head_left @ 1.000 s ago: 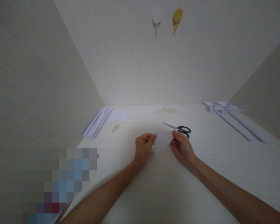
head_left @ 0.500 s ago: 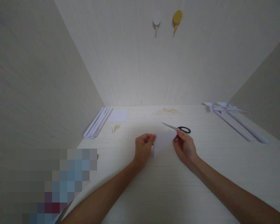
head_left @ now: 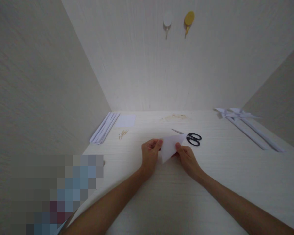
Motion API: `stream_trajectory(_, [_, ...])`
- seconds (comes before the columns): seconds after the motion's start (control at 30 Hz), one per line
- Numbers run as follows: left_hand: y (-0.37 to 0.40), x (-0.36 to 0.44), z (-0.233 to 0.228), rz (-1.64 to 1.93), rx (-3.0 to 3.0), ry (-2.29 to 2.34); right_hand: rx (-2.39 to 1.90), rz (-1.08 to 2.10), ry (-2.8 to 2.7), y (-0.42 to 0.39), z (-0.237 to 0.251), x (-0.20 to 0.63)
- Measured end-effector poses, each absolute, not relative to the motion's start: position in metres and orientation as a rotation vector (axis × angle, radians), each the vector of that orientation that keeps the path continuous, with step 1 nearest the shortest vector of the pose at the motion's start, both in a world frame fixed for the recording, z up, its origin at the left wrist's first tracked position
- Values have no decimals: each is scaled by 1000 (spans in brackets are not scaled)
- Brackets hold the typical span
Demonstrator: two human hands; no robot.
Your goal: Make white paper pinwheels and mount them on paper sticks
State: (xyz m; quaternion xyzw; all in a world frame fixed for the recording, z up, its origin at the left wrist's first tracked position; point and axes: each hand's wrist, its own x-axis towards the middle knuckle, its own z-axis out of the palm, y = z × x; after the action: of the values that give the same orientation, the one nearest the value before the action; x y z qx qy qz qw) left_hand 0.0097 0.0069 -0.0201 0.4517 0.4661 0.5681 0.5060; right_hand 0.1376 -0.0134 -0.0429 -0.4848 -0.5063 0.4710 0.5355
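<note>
Pale wood-grain panels close in a booth on three sides, and a matching tabletop fills the lower half of the frame. Just below the frame's centre a white, folded sheet of paper shows as a triangle, its point aimed down and to the left, held between both hands. Whether it rests on the table or is lifted slightly off it cannot be told.

On the paper's left edge the left hand is curled nearly closed, thumb and forefinger pinching that edge. At the paper's lower right edge the right hand has its fingers bent, and its thumb and fingertips grip the sheet there. Both forearms run down to the bottom of the frame.

Just beyond the paper, to the upper right of it, lie black-handled scissors, blades pointing left; the paper's top corner covers part of the blades. Farther back, near the rear wall, a faint brownish smear or litter of scraps marks the table. At middle left a small heap of thin tan sticks lies beside a bundle of long white paper strips and a flat white square sheet. At middle right lie white paper pinwheels on long rolled stems. High on the rear wall hang a white hook and a yellow hook. A pixelated patch covers the lower left corner.
</note>
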Motion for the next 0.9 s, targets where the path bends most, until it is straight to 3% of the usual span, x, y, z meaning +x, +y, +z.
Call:
stream_trajectory(0.3, [7,11,-22,1392,1030,1091,-1332,980,-1450,-13,-34,136])
stream_trajectory(0.6, [7,11,-23,1442,1015,1130,-1316,1175,-1411,-13,-37,137])
stream_trajectory(0.9, [7,12,-23,1480,858,1043,-1319,1096,-1568,-17,-30,130])
